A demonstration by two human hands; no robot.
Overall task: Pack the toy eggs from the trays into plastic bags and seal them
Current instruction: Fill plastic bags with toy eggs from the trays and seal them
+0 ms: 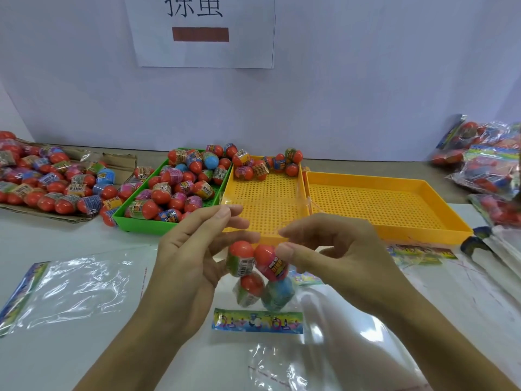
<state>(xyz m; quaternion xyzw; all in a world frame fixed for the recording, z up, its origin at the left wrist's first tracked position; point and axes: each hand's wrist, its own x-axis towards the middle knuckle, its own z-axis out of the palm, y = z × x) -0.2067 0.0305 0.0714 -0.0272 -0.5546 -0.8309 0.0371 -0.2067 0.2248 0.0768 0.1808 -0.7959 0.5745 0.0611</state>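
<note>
Your left hand (194,249) and right hand (324,249) each pinch the mouth of a clear plastic bag (255,320), fingers curled on the film so it hangs open above the surface (84,241). Four toy eggs (258,273) sit inside, weighing it straight. More eggs fill the green tray (141,224) at your left; the near yellow tray (267,204) is almost empty. Open room lies below the bag, with a spare bag (76,286) well to the left.

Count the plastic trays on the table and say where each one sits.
3. A green tray heaped with eggs at left, a yellow tray with a few eggs in the middle, an eggless yellow tray at right. None seems hidden.
</note>
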